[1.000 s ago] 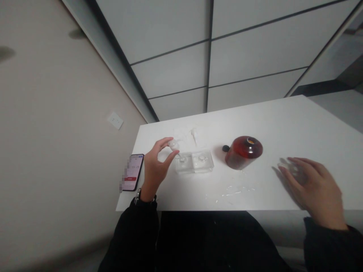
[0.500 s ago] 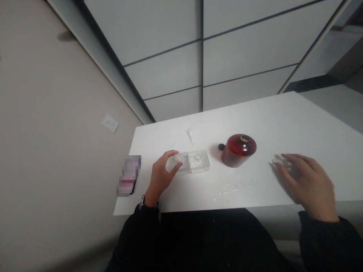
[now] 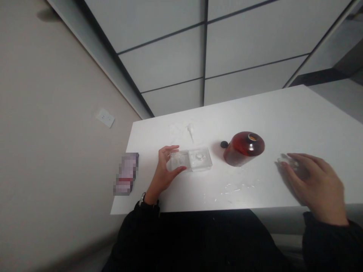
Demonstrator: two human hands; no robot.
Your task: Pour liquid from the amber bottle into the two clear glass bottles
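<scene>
A clear plastic case (image 3: 200, 158) with round hollows lies on the white table, left of its middle. My left hand (image 3: 165, 168) grips the left end of this case, fingers at the far edge and thumb at the near edge. To the right, my right hand (image 3: 314, 179) is curled over a small clear object (image 3: 283, 160) on the table, partly hidden by the fingers. Between my hands stands a reddish-brown bottle (image 3: 241, 149), its top uncapped. A small black cap (image 3: 224, 144) lies beside the bottle.
Behind the case lies a small clear dropper-like piece (image 3: 191, 132). A phone (image 3: 126, 173) rests at the left edge of the white table (image 3: 181, 196). Wet streaks (image 3: 238, 187) mark the tabletop in front of the bottle. A wall with a socket (image 3: 106, 118) rises at the left.
The thumb and fingers of my left hand have spread to the two long edges of the case. The view has shifted slightly. My right hand stays over the small clear object.
</scene>
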